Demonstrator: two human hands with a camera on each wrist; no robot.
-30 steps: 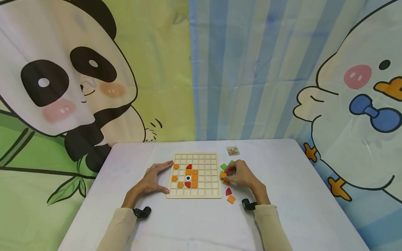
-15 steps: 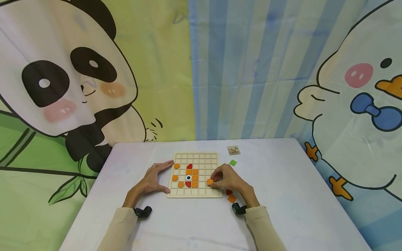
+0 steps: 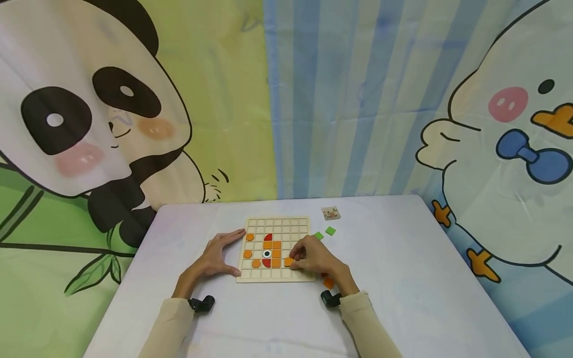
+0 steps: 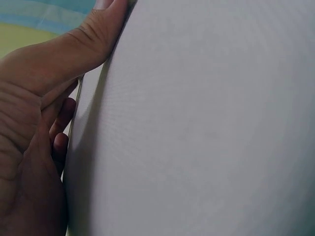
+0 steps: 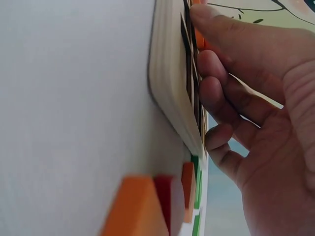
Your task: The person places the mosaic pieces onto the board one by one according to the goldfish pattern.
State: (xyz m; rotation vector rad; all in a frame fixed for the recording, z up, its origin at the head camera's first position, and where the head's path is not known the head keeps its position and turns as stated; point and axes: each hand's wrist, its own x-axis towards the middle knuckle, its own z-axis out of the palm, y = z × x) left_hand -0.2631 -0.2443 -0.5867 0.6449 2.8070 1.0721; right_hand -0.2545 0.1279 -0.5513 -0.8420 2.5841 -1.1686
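My right hand pinches an orange square tile between thumb and fingers. It is over the lower middle of a wooden grid board, just right of the placed orange squares. In the right wrist view the same orange tile is partly hidden by the thumb. Beside the board's left edge, my left hand spreads its thumb and fingers, touching the edge. On the board also lie orange discs, two red quarter-round tiles and a white tile with a black dot.
Green tiles lie right of the board, behind my right hand. An orange square tile and a red tile lie near that wrist. A small patterned card sits at the back of the white table.
From the loose tiles at the right, my right hand has moved left over the board, carrying the orange square tile. My left hand stays at the board's edge.
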